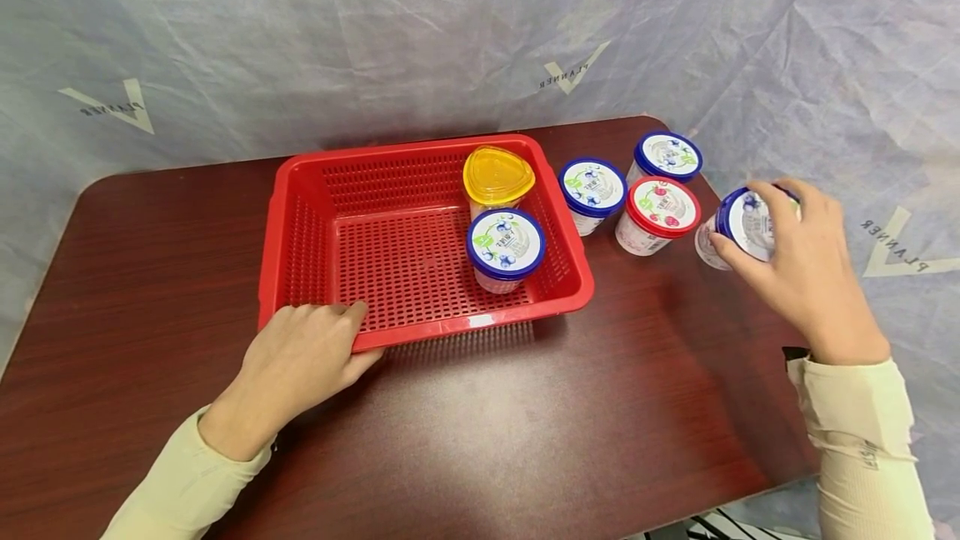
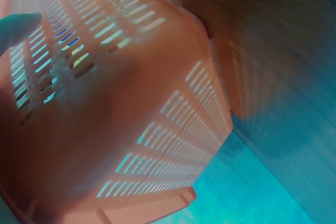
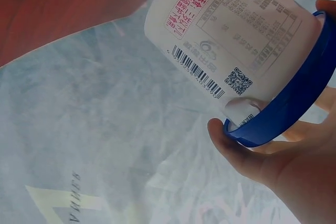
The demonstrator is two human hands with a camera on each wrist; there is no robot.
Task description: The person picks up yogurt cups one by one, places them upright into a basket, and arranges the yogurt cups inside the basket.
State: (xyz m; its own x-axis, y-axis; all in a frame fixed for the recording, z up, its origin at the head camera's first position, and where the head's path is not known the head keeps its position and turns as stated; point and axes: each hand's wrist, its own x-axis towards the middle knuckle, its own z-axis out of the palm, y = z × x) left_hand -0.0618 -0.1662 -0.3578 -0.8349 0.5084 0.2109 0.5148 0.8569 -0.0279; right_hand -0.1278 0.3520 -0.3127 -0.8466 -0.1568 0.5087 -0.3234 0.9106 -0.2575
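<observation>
- Nearest, we see the left hand [image 1: 303, 357], fingers curled over the near rim of the red basket [image 1: 420, 332], thumb outside.
- Right hand [image 1: 810, 273]: thumb and fingers pinch the held tub [image 1: 748, 227] by its blue lid, right of the red-lidded tub [image 1: 657, 215].
- In the basket's right end we log a blue-topped tub [image 1: 506, 248], the yellow-lidded tub [image 1: 498, 177] behind it.
- On the table [image 1: 487, 432], right of the basket: the red-lidded tub, a left blue tub [image 1: 593, 190] and, farther, a back blue tub [image 1: 667, 155].
- Farthest: grey printed cloth [image 1: 375, 48].
</observation>
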